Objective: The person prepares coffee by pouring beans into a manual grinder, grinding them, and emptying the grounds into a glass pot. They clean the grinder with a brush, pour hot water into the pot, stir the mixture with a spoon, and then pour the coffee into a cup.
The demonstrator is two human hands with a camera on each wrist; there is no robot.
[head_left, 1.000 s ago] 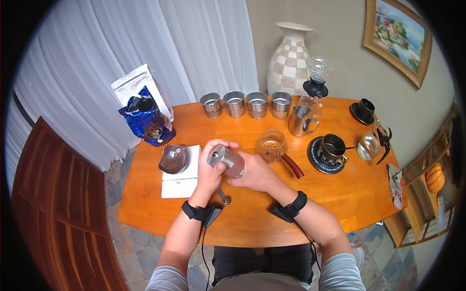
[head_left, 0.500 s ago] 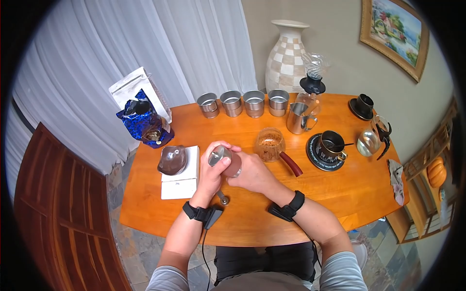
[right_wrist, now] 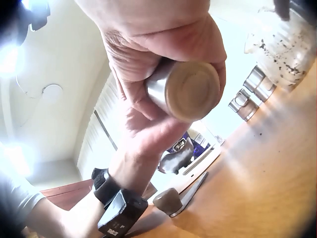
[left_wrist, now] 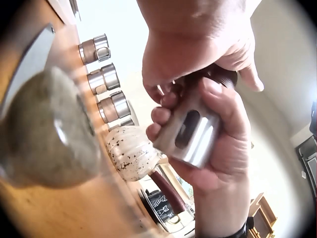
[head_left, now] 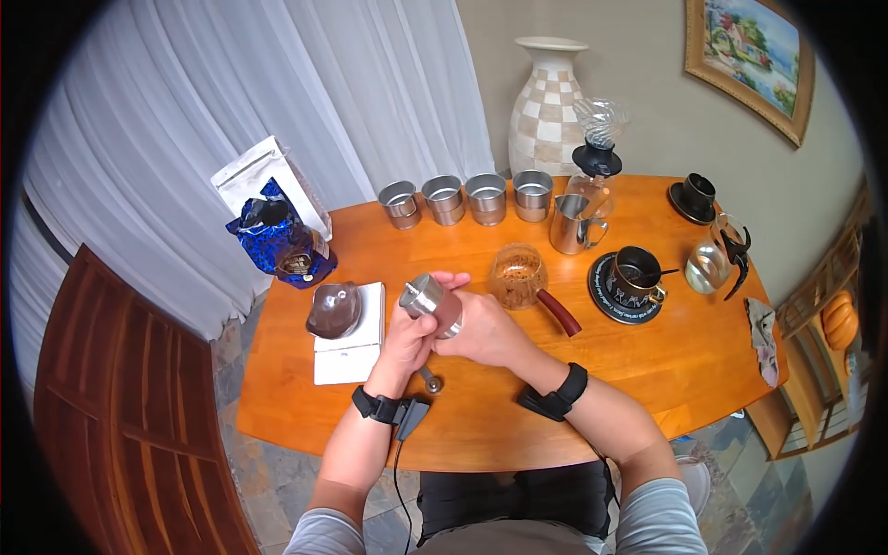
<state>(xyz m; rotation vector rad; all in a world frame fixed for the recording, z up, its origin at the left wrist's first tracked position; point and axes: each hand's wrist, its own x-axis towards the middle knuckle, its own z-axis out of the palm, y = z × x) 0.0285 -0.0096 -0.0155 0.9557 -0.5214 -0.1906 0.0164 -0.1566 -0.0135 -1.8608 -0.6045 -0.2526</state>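
Both hands hold a hand coffee grinder above the near part of the table, its steel top tilted toward the left. My left hand wraps the upper section, the thumb laid across it. Around the lower section my right hand curls from the other side. The right wrist view shows the grinder's round flat base; the left wrist view shows a dark oval window in its steel side. Below the hands a detached crank handle with a round knob lies on the table, partly hidden by my left hand.
A dark bowl stands on a white scale at left, coffee bags behind. Several steel cups line the back. A speckled glass pot with a red handle, pitcher, black cup and glass server stand rightward.
Both hands keep their hold on the grinder, its top tilting slightly more to the left. The left fingers have shifted a little around it. The head view itself has moved slightly.
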